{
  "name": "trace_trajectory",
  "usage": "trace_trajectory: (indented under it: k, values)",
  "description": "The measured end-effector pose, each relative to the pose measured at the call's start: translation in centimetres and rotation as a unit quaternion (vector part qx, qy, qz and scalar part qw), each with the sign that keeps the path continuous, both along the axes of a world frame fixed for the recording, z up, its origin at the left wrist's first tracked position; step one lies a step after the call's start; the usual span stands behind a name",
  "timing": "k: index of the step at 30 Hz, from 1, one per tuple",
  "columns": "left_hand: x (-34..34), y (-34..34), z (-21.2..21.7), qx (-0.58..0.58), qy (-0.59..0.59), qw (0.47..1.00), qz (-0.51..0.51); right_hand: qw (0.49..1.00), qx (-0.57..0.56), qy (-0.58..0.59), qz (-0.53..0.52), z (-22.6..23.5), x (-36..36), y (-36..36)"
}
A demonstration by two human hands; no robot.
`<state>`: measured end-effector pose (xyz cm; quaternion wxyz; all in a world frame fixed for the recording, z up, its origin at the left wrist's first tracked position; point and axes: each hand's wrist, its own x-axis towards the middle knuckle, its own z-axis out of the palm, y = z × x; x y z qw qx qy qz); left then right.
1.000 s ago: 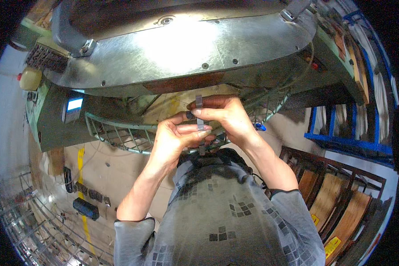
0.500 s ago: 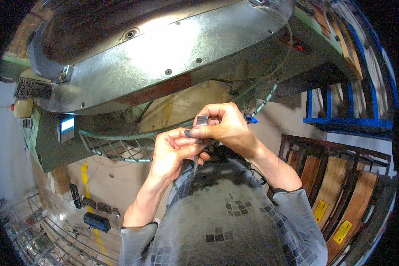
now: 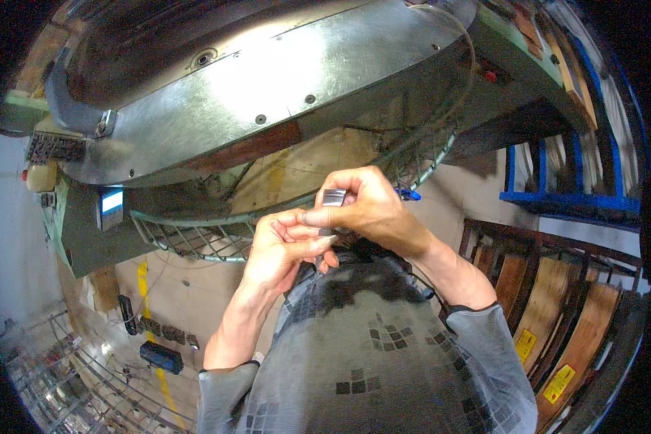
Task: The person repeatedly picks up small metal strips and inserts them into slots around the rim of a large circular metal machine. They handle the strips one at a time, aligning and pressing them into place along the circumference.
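Note:
Both hands meet in front of my chest, just short of the machine's metal front. Between the thumb and curled fingers of my right hand [image 3: 374,212] is a small shiny metal strip [image 3: 333,197], its broad end showing above the thumb. My left hand [image 3: 273,253] is closed around the lower part; bits of grey metal show at its thumb and below its fingers. Whether these belong to one piece I cannot tell, as fingers cover the middle. The right thumb tip touches the left forefinger.
A large machine with a curved metal panel [image 3: 217,108] spans the far side. Below it curves a green wire rack [image 3: 202,242]. A small lit screen [image 3: 112,202] is at left. Long wooden pieces [image 3: 542,300] stand in a dark rack at right, near a blue rack [image 3: 564,199].
The right thumb has shifted slightly over the left forefinger, covering the dark metal bit there. More metal shows at the left thumb. The view has tilted a little.

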<state>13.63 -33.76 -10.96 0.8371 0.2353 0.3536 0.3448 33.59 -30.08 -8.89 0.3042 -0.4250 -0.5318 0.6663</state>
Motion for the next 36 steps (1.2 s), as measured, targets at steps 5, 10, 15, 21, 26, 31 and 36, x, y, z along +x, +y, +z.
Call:
trace_trajectory:
  k: [5,10,15,21,26,31,36]
  values:
    - [0.5,0.0,0.1,0.002,0.019,0.999,0.041,0.980,-0.120,0.117,-0.109,0.0,1.1,0.5]
    - [1.2,0.5,0.4,0.026,0.003,0.999,0.045,0.993,-0.056,0.077,-0.069,-0.6,1.4,0.0]
    - [2.2,0.4,0.8,0.025,0.069,0.994,0.077,0.997,-0.029,0.029,-0.061,-0.4,1.6,0.7]
    - [3.9,0.2,0.7,-0.017,0.072,0.992,0.105,0.997,-0.025,-0.064,-0.033,-1.2,1.7,3.8]
    - [4.5,1.6,0.7,-0.044,0.070,0.987,0.141,1.000,-0.026,-0.011,0.014,-2.9,1.5,5.8]
    - [5.4,2.7,0.8,-0.054,0.067,0.983,0.162,0.990,-0.142,0.024,0.007,-3.3,1.5,7.0]
    - [5.6,2.8,0.6,-0.057,0.081,0.983,0.156,0.988,-0.154,0.025,0.018,-3.5,1.5,7.5]
